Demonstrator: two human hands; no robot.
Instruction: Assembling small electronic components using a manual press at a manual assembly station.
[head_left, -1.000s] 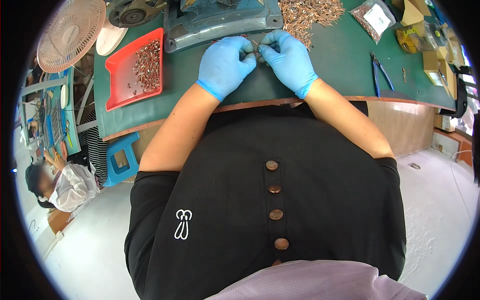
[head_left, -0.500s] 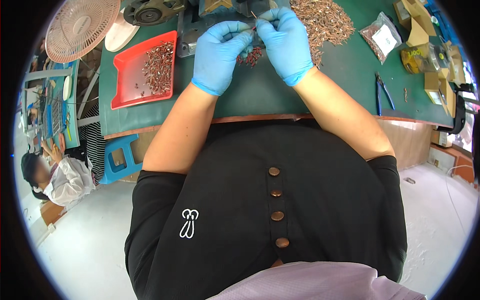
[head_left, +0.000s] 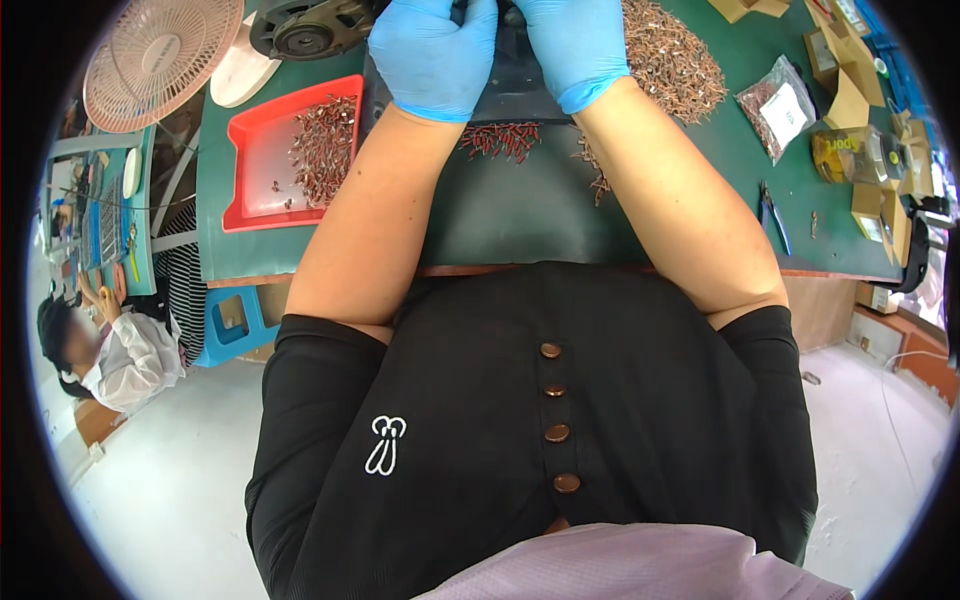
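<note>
My left hand (head_left: 434,58) and my right hand (head_left: 576,45) both wear blue gloves and reach to the top edge of the view, close together over a dark machine base (head_left: 515,75). Their fingertips are cut off by the picture's rim, so what they pinch is hidden. Just below the hands lies a small row of red-tipped metal parts (head_left: 500,138) on the green mat (head_left: 520,215). A large heap of coppery parts (head_left: 670,60) sits right of my right hand.
A red tray (head_left: 262,165) with several parts stands at the left. A pink fan (head_left: 150,60) and a white disc (head_left: 240,72) are at the far left. Pliers (head_left: 772,215), a plastic bag (head_left: 780,105) and small cartons (head_left: 870,200) lie at the right. Another person (head_left: 105,345) sits lower left.
The view has tilted down, so both hands moved up to the top edge. The hands stay close together at the machine.
</note>
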